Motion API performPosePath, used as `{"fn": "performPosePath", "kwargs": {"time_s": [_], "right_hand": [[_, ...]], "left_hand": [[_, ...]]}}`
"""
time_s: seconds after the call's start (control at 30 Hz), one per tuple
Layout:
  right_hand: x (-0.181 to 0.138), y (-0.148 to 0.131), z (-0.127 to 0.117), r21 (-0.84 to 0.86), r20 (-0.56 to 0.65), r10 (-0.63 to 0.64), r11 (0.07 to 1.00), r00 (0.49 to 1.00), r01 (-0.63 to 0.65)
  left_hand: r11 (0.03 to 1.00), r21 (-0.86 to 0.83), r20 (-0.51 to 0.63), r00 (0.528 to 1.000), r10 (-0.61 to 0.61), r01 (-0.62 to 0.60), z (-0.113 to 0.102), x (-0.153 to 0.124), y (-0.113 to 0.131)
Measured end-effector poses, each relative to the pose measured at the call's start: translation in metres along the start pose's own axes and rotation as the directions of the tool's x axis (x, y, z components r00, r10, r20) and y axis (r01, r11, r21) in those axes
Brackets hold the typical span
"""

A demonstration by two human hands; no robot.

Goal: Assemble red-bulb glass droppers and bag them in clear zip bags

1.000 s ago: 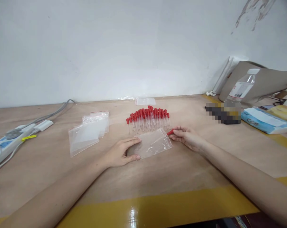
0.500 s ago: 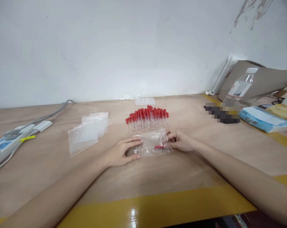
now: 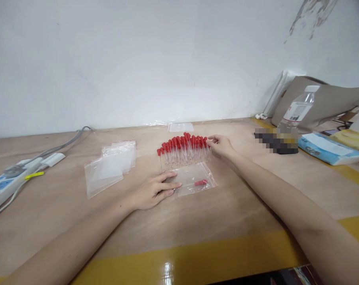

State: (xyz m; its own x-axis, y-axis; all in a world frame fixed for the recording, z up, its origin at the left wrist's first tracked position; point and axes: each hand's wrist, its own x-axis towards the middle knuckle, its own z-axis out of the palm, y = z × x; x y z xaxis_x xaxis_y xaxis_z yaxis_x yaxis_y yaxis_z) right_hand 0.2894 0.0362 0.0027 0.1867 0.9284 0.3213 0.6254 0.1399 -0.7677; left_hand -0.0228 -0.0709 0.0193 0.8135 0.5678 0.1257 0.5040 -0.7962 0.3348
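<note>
A small clear zip bag [image 3: 194,179] lies flat on the wooden table with one red-capped dropper [image 3: 201,182] inside it. My left hand [image 3: 154,190] rests on the bag's left end, fingers stretched out flat. Behind the bag stands a row of red-bulbed glass droppers [image 3: 184,149]. My right hand [image 3: 219,145] reaches to the right end of that row, thumb and forefinger pinched at a dropper's red bulb.
A stack of empty zip bags [image 3: 111,165] lies to the left, another bag [image 3: 181,127] at the wall. A power strip with cable [image 3: 10,178] sits far left. A water bottle [image 3: 298,109], a blue packet [image 3: 329,148] and cardboard are at the right. A yellow stripe [image 3: 197,257] marks the near edge.
My right hand slid the red dropper into the bag, let go of it, then moved back to the right end of the dropper row. My left hand stayed on the bag.
</note>
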Motion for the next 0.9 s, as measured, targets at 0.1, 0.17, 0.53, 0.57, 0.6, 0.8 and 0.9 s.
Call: {"fn": "performPosePath", "kwargs": {"time_s": [0.1, 0.17, 0.53, 0.57, 0.6, 0.8, 0.9], "right_hand": [[0.014, -0.004, 0.017, -0.095, -0.001, -0.038, 0.995, 0.999, 0.038], [0.018, -0.008, 0.024, -0.133, 0.012, -0.043, 0.990, 0.999, 0.044], [0.021, -0.019, 0.025, 0.125, -0.150, 0.152, 0.983, 0.977, -0.134], [0.019, -0.021, 0.021, 0.147, -0.159, 0.160, 0.980, 0.974, -0.137], [0.015, -0.022, 0.015, 0.186, -0.161, 0.169, 0.973, 0.972, -0.138], [-0.028, -0.018, -0.026, 0.459, -0.125, 0.160, 0.884, 0.979, -0.086], [-0.051, -0.013, -0.033, 0.512, -0.105, 0.172, 0.854, 0.979, -0.096]], "left_hand": [[1.000, 0.017, 0.001, 1.000, 0.005, -0.005, -0.001, 0.000, 0.002], [1.000, 0.029, 0.011, 1.000, 0.005, -0.005, -0.001, -0.001, 0.003], [1.000, 0.022, 0.029, 1.000, -0.006, 0.006, -0.001, -0.001, 0.002], [1.000, 0.024, 0.033, 0.999, -0.012, 0.011, -0.001, -0.001, 0.003], [1.000, 0.024, 0.035, 0.999, -0.016, 0.016, -0.001, -0.001, 0.003], [0.999, 0.031, 0.043, 0.999, -0.032, 0.031, 0.000, -0.002, 0.002], [0.999, 0.040, 0.045, 0.999, -0.031, 0.029, 0.000, -0.002, 0.001]]}}
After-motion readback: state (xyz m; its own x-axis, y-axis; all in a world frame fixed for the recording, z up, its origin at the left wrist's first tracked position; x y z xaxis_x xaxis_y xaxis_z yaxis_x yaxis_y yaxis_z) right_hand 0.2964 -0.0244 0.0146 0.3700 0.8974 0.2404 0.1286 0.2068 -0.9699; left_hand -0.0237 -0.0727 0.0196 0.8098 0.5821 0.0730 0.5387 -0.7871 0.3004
